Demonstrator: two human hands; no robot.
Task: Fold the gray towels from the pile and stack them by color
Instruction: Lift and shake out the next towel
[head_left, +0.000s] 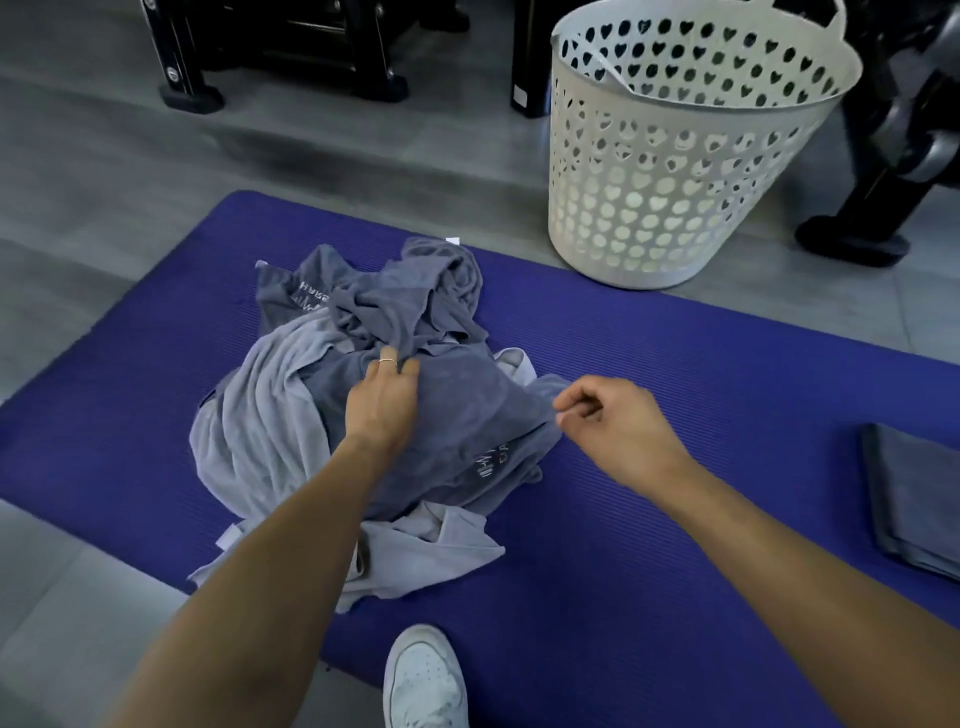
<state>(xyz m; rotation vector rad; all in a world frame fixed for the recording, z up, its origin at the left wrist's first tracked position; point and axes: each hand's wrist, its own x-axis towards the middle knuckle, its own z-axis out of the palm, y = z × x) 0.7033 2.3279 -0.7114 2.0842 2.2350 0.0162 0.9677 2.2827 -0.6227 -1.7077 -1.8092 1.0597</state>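
Note:
A pile of crumpled gray towels (363, 405) lies on the blue mat (649, 545), with darker gray ones on top and lighter gray ones at the left and front. My left hand (384, 400) rests on the top dark gray towel (467, 415) near the pile's middle, its fingertips curled into the cloth. My right hand (613, 426) pinches that towel's right edge between thumb and fingers. A folded dark gray towel (914, 493) lies on the mat at the far right.
A white plastic laundry basket (685, 156) with heart-shaped holes stands behind the mat at the right. Black equipment legs (280, 62) stand on the gray floor at the back. My white shoe (423, 680) is on the mat's front edge.

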